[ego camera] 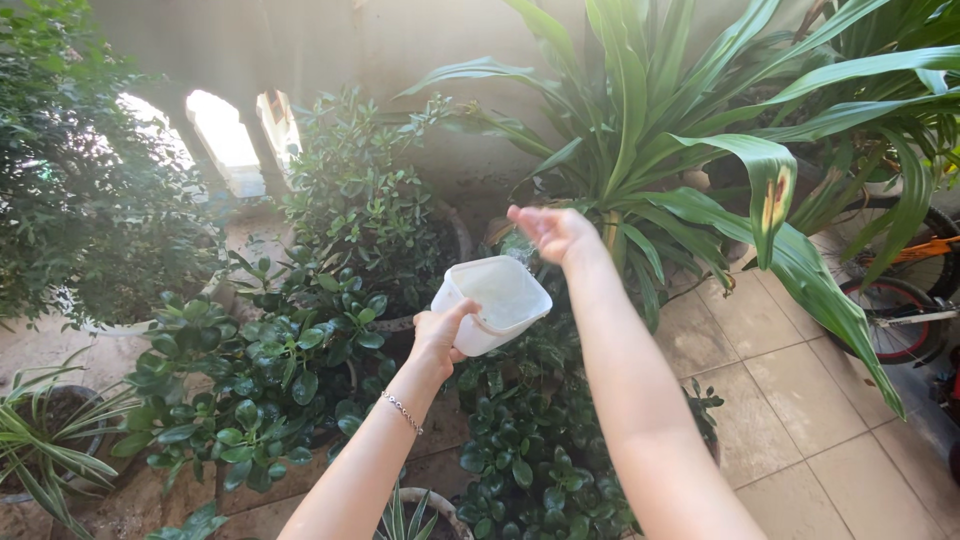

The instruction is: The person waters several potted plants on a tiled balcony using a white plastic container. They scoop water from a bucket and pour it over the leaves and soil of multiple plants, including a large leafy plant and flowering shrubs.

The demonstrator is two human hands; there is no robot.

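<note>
— Tiled patio floor (800,400) and a plastered wall with arched openings (225,135) are noted as the setting, crowded with potted greenery. What is held at the centre?

— A white plastic container (495,300), square-sided and open at the top, is held tilted above the plants, in the middle of the view. It is gripped by the left hand (437,335): thumb over the near rim, fingers closed round the side wall. A beaded bracelet (402,410) is seen on that wrist.

— And the right hand (555,232)?

— It is raised just above and beyond the container's far rim, palm down, fingers loosely spread and holding nothing. Drops of water (518,250) appear between it and the container; the detail is blurred.

— Which step is judged to be in hand?

— Water is judged to be sprinkled by hand over the foliage. For the next move, the container would have to be kept steady and the free hand dipped into it.

— Surroundings?

— Round-leaved shrubs (280,370) lie directly below, a broad strap-leaved plant (680,150) stands behind, a striped-leaf pot plant (40,440) is at lower left, and a bicycle wheel (895,315) is seen at the right edge.
</note>
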